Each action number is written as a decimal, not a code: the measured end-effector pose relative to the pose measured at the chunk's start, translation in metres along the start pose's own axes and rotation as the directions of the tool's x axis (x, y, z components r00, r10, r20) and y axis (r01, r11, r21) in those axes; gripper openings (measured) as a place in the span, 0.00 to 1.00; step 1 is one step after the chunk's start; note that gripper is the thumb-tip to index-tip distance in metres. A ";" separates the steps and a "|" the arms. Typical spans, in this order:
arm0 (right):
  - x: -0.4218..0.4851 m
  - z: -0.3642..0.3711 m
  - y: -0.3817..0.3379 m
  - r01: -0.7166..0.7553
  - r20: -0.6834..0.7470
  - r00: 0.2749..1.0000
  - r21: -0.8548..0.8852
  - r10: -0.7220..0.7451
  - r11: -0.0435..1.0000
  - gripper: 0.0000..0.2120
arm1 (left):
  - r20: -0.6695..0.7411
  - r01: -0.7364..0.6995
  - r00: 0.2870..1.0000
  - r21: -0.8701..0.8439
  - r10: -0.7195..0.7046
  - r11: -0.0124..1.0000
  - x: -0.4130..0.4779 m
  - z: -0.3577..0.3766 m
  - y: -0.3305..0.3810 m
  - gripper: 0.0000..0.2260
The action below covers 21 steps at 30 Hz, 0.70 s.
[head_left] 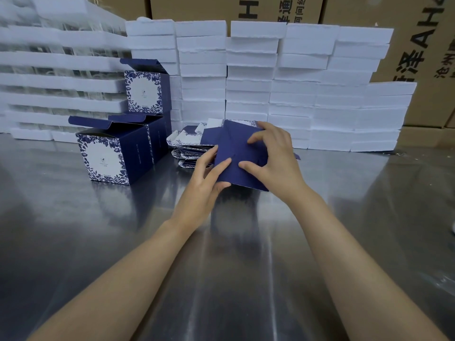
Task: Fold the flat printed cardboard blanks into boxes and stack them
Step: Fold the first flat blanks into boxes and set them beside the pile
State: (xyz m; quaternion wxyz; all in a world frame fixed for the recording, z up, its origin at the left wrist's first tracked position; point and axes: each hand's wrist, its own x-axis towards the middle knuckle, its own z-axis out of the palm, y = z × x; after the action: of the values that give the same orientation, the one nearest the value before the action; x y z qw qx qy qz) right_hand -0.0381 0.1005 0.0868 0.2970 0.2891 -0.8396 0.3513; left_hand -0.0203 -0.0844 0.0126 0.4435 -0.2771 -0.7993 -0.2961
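The dark-blue cardboard blank (237,153) sits between both hands above the surface (234,267). The left hand (204,185) pinches its lower left corner. The right hand (273,158) presses curled fingers on its flaps.

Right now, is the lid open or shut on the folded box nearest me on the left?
Open. The front box has its navy lid flap standing up, showing the dark inside.

We reach both bare forearms forward; our left hand (205,177) grips from the left, thumb underneath, fingers spread on top, while our right hand (273,158) presses down, fingertips curled.
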 end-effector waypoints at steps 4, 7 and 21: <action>0.001 0.000 -0.001 -0.027 -0.034 0.999 -0.052 0.025 0.998 0.33 | -0.003 -0.026 1.000 0.008 0.026 1.000 0.001 -0.002 0.005 0.19; 0.004 0.002 -0.003 -0.001 -0.027 1.000 -0.173 -0.004 0.985 0.38 | -0.037 -0.038 0.999 -0.034 0.037 0.999 0.002 -0.003 0.008 0.22; -0.024 0.049 0.015 0.045 0.051 0.998 -0.359 -0.029 0.932 0.34 | 0.356 0.486 0.796 0.104 -0.489 0.868 -0.012 0.011 -0.026 0.19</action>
State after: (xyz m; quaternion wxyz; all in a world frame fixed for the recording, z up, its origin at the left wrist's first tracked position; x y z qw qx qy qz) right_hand -0.0469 0.0789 0.0354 0.3326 0.2535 -0.8904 0.1795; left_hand -0.0385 -0.0961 -0.0086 0.1940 -0.1115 -0.9135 -0.3397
